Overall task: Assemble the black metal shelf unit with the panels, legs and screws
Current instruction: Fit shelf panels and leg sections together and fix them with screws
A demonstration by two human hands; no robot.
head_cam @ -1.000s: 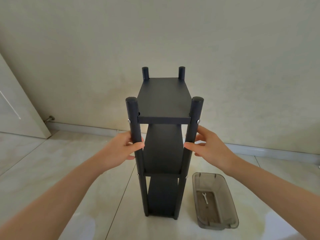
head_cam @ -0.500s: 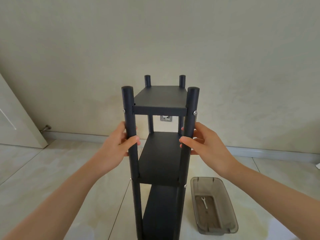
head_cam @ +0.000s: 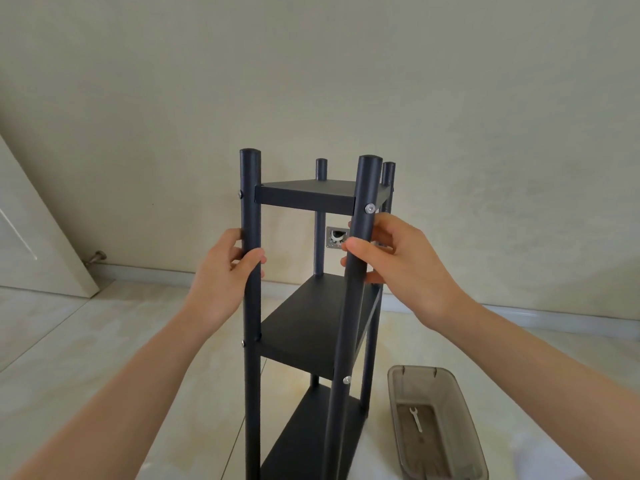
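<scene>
The black metal shelf unit point(head_cam: 308, 317) stands upright in the middle of the view, turned slightly to the left, with three panels fixed between four round legs. Silver screw heads show on the near legs at each panel. My left hand point(head_cam: 225, 275) grips the near left leg just below the top panel, thumb in front. My right hand point(head_cam: 398, 265) grips the near right leg at the same height, fingers wrapped round it. The foot of the unit runs out of the bottom of the frame.
A smoky clear plastic tray point(head_cam: 464, 403) lies on the tiled floor right of the unit, with a small silver wrench point(head_cam: 415, 418) inside. A white door point(head_cam: 31, 244) with a doorstop point(head_cam: 95, 258) stands at the left. A wall socket plate point(head_cam: 336, 238) shows behind the shelf.
The shelf unit has come nearer and higher in view and has turned a little, showing its right side. Both hands have stayed on the near legs, moving up with it.
</scene>
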